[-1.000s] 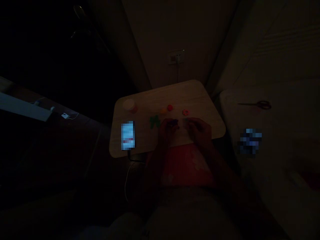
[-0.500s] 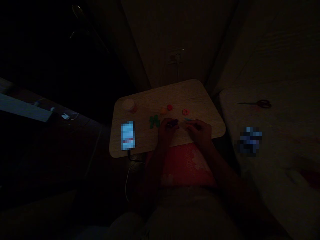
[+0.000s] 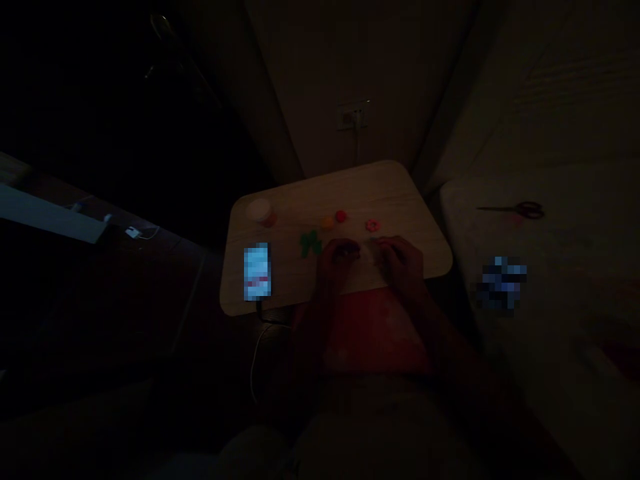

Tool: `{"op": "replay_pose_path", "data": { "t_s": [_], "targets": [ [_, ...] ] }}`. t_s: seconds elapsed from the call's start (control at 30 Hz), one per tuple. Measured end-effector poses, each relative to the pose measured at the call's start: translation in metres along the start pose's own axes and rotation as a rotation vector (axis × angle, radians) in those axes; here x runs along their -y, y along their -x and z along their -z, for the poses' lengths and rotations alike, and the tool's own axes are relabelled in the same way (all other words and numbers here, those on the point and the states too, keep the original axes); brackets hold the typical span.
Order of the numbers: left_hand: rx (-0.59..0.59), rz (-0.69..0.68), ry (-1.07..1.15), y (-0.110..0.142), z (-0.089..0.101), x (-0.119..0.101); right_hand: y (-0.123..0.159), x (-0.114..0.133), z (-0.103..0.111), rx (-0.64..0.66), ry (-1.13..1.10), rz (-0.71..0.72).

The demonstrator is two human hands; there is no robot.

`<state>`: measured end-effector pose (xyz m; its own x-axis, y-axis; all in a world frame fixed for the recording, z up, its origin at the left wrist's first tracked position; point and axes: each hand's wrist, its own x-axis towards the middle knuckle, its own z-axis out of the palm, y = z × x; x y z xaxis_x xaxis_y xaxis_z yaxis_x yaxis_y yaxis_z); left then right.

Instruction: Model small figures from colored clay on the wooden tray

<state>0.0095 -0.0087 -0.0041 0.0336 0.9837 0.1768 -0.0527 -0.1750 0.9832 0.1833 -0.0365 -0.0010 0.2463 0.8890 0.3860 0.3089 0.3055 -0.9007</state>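
Note:
The scene is very dark. Over the front of a small wood-grain table [image 3: 295, 287], my left hand [image 3: 334, 263] has its fingers curled round a small dark purple piece [image 3: 353, 249], mostly hidden. My right hand [image 3: 404, 261] is a short gap away, fingertips pinched together; what they hold is too dim to name. Left of my left hand lie green leaf-like pieces [image 3: 311, 243]. Beyond the hands are a small orange piece [image 3: 327, 223], a red ball-like piece [image 3: 341, 217] and a pink flower-shaped ring [image 3: 373, 225].
A pale-lidded tub [image 3: 260, 212] stands at the table's back left, with a lit phone [image 3: 257, 272] and its cable in front. On the pale surface to the right lie scissors [image 3: 520, 210] and a blurred-out item [image 3: 501, 285]. A wall socket [image 3: 353, 117] holds a plug.
The hands stay nearly in place. A light-blue tip that showed at my right fingertips is now barely visible. The view has shifted slightly.

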Motion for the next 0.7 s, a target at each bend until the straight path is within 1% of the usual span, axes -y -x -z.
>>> {"op": "replay_pose_path", "data": {
  "t_s": [0.13, 0.23, 0.4, 0.53, 0.7],
  "targets": [
    [0.033, -0.052, 0.008, 0.0009, -0.0004, -0.0058, 0.0003, 0.0, 0.0016, 0.024, -0.053, 0.018],
    [0.042, -0.067, 0.005, 0.0009, -0.0003, -0.0075, 0.0006, -0.0017, 0.0015, 0.034, -0.08, 0.024],
    [0.043, -0.113, -0.048, 0.0003, 0.001, -0.0058, 0.002, -0.0042, -0.0009, 0.034, -0.124, -0.041],
    [0.037, -0.141, -0.099, -0.0008, 0.0025, -0.0043, 0.0031, -0.0042, -0.0017, 0.012, -0.107, -0.072],
    [0.034, -0.155, -0.108, -0.0017, 0.0034, -0.003, 0.0023, -0.003, -0.0017, -0.01, -0.077, -0.071]
  ]
}}
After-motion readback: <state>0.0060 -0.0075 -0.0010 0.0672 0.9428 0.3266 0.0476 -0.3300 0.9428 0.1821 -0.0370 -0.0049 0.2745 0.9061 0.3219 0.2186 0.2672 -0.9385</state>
